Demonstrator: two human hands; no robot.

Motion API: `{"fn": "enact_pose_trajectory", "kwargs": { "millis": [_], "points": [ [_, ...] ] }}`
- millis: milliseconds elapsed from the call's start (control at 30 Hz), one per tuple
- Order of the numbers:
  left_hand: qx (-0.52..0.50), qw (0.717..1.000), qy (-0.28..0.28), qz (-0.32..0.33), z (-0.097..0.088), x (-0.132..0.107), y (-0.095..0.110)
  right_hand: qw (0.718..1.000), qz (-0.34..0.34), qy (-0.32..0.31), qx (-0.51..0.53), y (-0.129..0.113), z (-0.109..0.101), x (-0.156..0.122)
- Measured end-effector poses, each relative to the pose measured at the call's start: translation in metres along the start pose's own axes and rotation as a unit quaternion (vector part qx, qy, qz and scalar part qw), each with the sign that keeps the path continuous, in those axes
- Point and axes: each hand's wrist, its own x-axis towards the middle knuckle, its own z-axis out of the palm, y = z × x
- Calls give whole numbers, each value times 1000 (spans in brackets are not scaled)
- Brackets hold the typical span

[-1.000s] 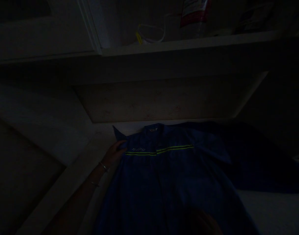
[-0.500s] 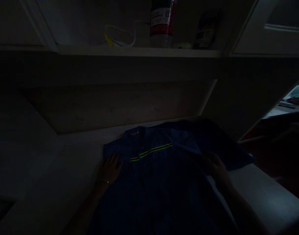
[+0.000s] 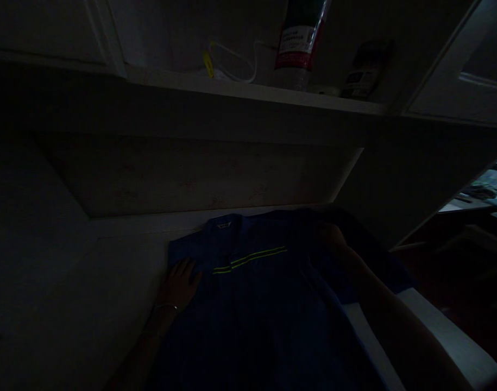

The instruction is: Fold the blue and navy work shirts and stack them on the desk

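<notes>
A dark blue work jacket with thin yellow-green stripes across the chest is spread over a white surface, its collar and small label at the far side. My left hand rests flat on the jacket's left side, fingers extended; a thin bracelet circles the wrist. My right hand is at the jacket's right shoulder, over the dark sleeve that stretches out to the right. Deep shadow hides the right fingers, so their grip on the cloth cannot be made out.
Above the jacket runs a white shelf carrying a bottle with a red and white label, a dark jar and a white cord with a yellow tag. A pale panel backs the surface. The light is very dim.
My right hand has moved up and left, from the sleeve toward the shoulder. The fold near the right shoulder lies differently. My left hand stays on the jacket; the view has tilted.
</notes>
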Motion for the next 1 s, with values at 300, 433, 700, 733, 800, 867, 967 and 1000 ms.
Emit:
{"fn": "enact_pose_trajectory", "kwargs": {
  "millis": [300,433,700,733,800,867,967,1000],
  "points": [
    [16,1000,0,15,-4,0,1,948,-307,-44,-74,-91,47,-50],
    [25,1000,-1,9,-7,-1,4,961,-247,24,-118,-83,80,-44],
    [47,999,11,14,-11,-2,10,927,-201,-155,-275,-38,148,-62],
    [52,998,21,14,-16,-3,15,934,-203,-140,-261,-41,143,-63],
    [59,997,53,18,-29,-9,23,947,-215,-110,-212,-46,123,-69],
    [30,996,83,27,-45,-30,27,965,-210,-90,-131,-40,91,-86],
    [-123,988,95,-18,-67,-100,19,988,-105,-113,20,5,30,-140],
    [-189,975,96,-67,-74,-131,13,990,-43,-120,60,28,10,-166]
  ]
}}
